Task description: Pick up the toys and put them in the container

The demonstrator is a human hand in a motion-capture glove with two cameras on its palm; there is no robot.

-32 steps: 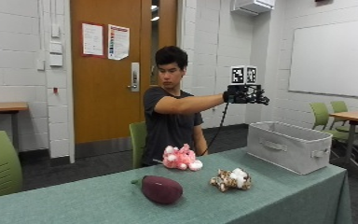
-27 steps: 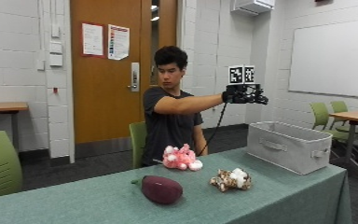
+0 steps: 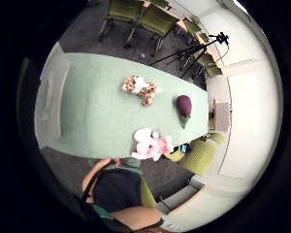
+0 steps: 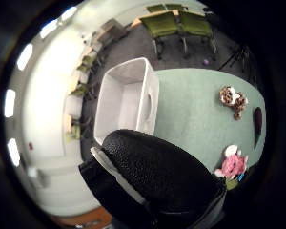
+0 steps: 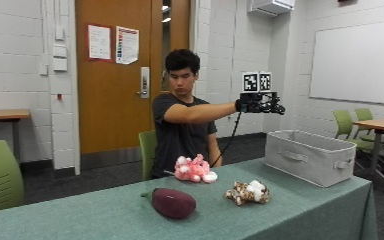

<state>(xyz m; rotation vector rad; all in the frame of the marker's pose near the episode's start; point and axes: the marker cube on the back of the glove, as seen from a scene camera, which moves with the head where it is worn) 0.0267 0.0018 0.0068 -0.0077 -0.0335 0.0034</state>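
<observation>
A person sits behind the green surface (image 5: 298, 220) with the right arm stretched out level — the gloved right hand (image 5: 257, 104) hangs in the air well above the surface, nearly over the container (image 5: 310, 156) and touching nothing. Whether its fingers are straight or curled cannot be told from these views; the thumb side palm view shows only a broad black part of the glove close to the camera.

The container is a pale fabric bin with a handle on its side, standing at the surface's end nearest the whiteboard wall; the thumb side palm view looks down into it and shows only its pale inner walls and floor.

Three toys lie on the surface, well apart from the container. The pink plush toy (image 5: 194, 169) sits at the edge nearest the person. The brown-and-white plush toy (image 5: 248, 192) lies toward the opposite edge — between the container and the purple eggplant toy (image 5: 172, 202), which lies farthest from the container.
</observation>
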